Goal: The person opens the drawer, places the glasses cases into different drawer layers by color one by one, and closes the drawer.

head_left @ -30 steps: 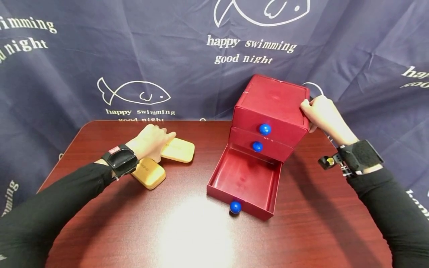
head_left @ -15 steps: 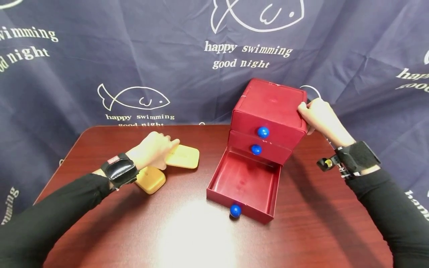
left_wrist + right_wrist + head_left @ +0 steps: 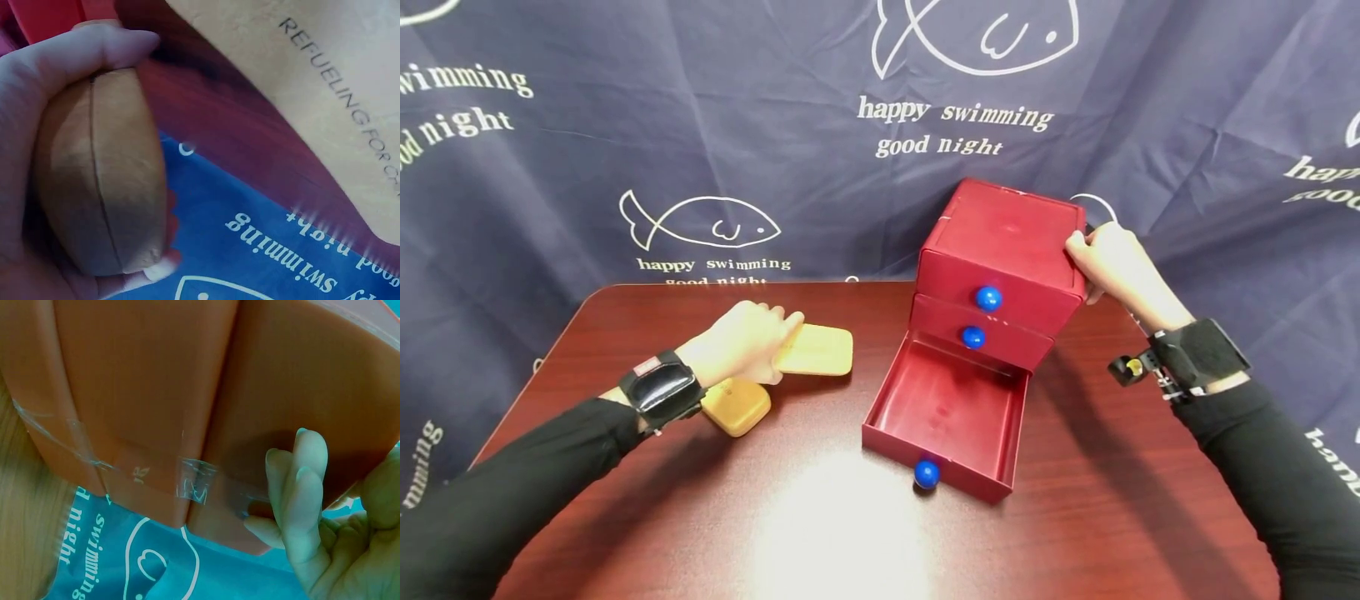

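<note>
My left hand (image 3: 743, 340) grips a flat, rounded yellow case (image 3: 816, 350) on the left side of the table. In the left wrist view, my thumb and fingers wrap around this case (image 3: 103, 175), and a seam runs along its edge. A second yellow case (image 3: 737, 406) lies under my left wrist; printed letters show on it in the left wrist view. My right hand (image 3: 1116, 258) holds the top right edge of a red drawer unit (image 3: 1011, 229), thumb on top. In the right wrist view, fingers (image 3: 303, 500) lie along its side wall.
The bottom drawer (image 3: 943, 404) is pulled out towards me, with nothing inside; the two upper drawers are closed. Each has a blue round knob (image 3: 927, 474). The brown table (image 3: 820, 517) ends at a blue printed curtain (image 3: 820, 167) behind the unit.
My left hand has moved slightly right with the gripped yellow case, away from the other case. My right hand keeps its hold on the drawer unit. The head view has tilted slightly.
</note>
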Available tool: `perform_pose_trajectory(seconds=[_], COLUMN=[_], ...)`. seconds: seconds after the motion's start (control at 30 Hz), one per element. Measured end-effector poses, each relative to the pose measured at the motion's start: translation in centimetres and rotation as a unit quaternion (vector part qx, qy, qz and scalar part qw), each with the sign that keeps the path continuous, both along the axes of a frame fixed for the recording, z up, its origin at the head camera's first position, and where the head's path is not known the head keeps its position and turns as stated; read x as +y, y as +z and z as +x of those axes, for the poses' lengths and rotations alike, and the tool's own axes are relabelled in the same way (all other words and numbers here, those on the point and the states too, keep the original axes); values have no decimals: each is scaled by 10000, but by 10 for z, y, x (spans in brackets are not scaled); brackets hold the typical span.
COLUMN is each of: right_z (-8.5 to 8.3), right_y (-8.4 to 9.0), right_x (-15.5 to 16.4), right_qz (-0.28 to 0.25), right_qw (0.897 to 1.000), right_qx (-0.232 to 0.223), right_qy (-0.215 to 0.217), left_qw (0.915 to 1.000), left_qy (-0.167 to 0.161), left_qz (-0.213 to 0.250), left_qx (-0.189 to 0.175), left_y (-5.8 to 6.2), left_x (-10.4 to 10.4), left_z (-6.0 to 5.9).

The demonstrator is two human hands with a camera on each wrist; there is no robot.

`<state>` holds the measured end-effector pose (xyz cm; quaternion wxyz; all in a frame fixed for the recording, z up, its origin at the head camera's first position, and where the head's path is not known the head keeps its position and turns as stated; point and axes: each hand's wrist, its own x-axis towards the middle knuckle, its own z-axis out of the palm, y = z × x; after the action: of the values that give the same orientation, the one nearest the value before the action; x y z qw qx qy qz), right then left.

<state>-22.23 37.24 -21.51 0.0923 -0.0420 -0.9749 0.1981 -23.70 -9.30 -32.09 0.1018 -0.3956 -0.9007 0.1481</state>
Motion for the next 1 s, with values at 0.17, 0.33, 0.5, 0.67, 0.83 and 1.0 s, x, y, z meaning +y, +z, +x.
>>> perform_pose_trajectory(seconds=[0.17, 0.33, 0.5, 0.67, 0.83, 1.0], right_z=[0, 0, 0, 0, 0, 0], right_y=[0, 0, 0, -1, 0, 0], right_x=[1, 1, 1, 0, 0, -1], right_qz=[10, -54, -79, -46, 1, -55], right_qw=[10000, 10000, 10000, 10000, 10000, 10000], right_qx=[-15, -24, -22, -19, -10, -13], right_qy=[15, 23, 17, 10, -9, -10], left_qw=[9993, 9979, 9981, 9978, 9967, 9955], left_qy=[-123, -297, -296, -329, -479, -662], left_qz=[350, 584, 509, 507, 578, 574], left_qx=[6, 3, -173, -253, -308, -364], left_y=[10, 24, 35, 38, 41, 43], left_x=[4, 15, 29, 41, 55, 68], left_z=[1, 8, 16, 21, 26, 31])
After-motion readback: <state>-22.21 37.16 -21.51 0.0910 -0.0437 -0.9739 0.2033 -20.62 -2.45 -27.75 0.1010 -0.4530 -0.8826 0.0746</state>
